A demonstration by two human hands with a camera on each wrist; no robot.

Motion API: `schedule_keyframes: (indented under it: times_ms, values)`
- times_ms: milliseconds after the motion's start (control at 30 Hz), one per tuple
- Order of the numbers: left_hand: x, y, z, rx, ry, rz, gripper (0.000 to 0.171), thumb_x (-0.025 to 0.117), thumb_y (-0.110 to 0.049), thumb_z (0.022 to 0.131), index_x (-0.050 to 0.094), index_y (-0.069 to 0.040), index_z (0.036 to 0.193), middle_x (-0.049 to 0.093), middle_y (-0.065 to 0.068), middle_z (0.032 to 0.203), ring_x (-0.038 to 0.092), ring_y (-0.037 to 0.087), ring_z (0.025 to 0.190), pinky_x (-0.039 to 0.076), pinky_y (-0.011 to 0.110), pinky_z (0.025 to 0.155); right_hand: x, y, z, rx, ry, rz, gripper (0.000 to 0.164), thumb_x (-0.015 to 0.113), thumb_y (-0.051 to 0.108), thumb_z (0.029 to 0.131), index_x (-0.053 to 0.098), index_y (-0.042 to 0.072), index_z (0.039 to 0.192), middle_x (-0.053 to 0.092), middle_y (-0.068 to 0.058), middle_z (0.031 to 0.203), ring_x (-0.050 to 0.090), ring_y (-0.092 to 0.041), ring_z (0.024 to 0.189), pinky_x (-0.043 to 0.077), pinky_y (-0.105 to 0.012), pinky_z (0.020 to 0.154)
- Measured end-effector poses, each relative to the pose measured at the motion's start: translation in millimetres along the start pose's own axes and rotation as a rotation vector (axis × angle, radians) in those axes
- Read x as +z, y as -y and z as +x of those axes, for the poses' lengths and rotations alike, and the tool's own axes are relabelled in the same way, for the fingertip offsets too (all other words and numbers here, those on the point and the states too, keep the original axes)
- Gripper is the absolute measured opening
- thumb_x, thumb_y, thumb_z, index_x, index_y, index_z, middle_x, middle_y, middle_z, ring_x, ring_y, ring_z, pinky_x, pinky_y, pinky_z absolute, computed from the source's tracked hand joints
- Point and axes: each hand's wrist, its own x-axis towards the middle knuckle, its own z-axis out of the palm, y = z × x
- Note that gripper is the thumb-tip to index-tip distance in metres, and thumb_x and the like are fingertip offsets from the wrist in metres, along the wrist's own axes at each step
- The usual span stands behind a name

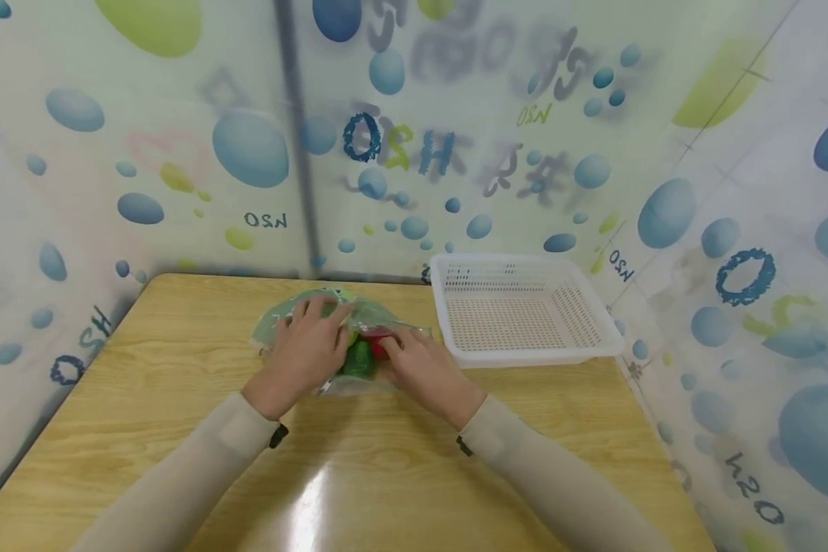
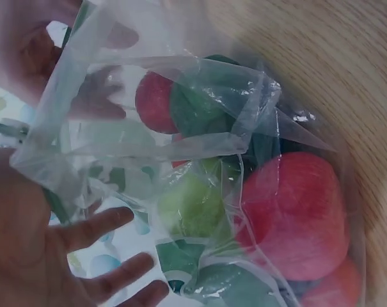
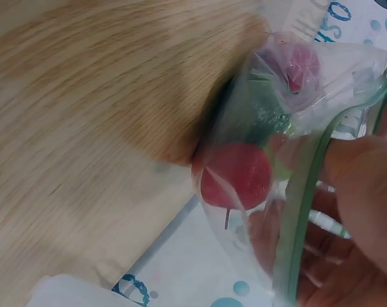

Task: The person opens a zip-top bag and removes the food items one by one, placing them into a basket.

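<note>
A clear zip bag [image 1: 369, 313] with a green-edged mouth [image 3: 302, 217] lies on the table, with several fruits and vegetables inside. Among them are a large red apple [image 2: 295, 217], a light green fruit [image 2: 193, 204], a dark green piece [image 1: 359, 359] and a small red fruit with a stem [image 3: 235, 176]. My left hand [image 1: 307, 345] is at the bag's left side, its fingers extended and spread by the mouth. On the other side, my right hand [image 1: 424, 368] has its fingers inside the mouth, near the red fruit; through the plastic they look spread apart.
A white plastic basket [image 1: 524, 356] stands at the back right of the wooden table [image 1: 179, 360], close to the bag. Behind the table hangs a patterned curtain [image 1: 386, 192], and another patterned wall [image 1: 738, 345] runs along the right side.
</note>
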Motion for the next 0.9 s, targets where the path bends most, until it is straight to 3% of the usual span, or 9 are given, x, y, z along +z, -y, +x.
schedule_keyframes:
  times_ms: [133,300,433,667,900]
  values:
    - [1.6,-2.3,1.9,0.016,0.048,-0.011,0.053,0.049,-0.032,0.122,0.058,-0.023,0.173,0.042,0.021,0.185,0.044,0.058,0.165,0.043,0.092,0.119,3,1,5,0.044,0.031,-0.011,0.054,0.089,0.024,0.106,0.069,0.004,0.153,0.074,-0.015,0.152,0.078,-0.030,0.136,0.070,-0.038,0.102]
    - [2.3,-3.7,3.5,0.005,0.119,-0.031,0.057,0.050,-0.039,0.122,0.054,-0.023,0.176,0.044,0.021,0.186,0.041,0.058,0.169,0.038,0.095,0.120,13,2,12,0.095,0.056,-0.080,0.050,0.086,0.027,0.108,0.070,0.006,0.151,0.081,-0.014,0.139,0.083,-0.030,0.121,0.072,-0.037,0.089]
    - [2.6,-2.9,4.4,-0.005,0.156,-0.031,0.059,0.053,-0.047,0.123,0.054,-0.021,0.176,0.043,0.024,0.185,0.040,0.061,0.168,0.037,0.097,0.119,23,2,16,0.125,0.096,-0.066,0.049,0.089,0.035,0.107,0.072,0.010,0.145,0.081,-0.013,0.130,0.083,-0.029,0.111,0.072,-0.038,0.081]
    - [1.4,1.1,6.2,-0.007,0.166,-0.011,0.062,0.058,-0.050,0.121,0.054,-0.020,0.175,0.047,0.026,0.182,0.047,0.061,0.164,0.042,0.093,0.119,27,0,17,0.116,0.140,0.056,0.045,0.086,0.027,0.108,0.070,0.007,0.145,0.080,-0.016,0.131,0.084,-0.029,0.111,0.072,-0.039,0.089]
    - [2.2,1.8,7.8,-0.032,0.176,-0.011,0.061,0.056,-0.045,0.122,0.050,-0.021,0.178,0.050,0.025,0.181,0.049,0.059,0.164,0.041,0.094,0.119,12,-5,11,0.093,0.127,0.251,0.055,0.089,0.020,0.105,0.063,0.003,0.151,0.077,-0.020,0.129,0.084,-0.034,0.106,0.072,-0.043,0.090]
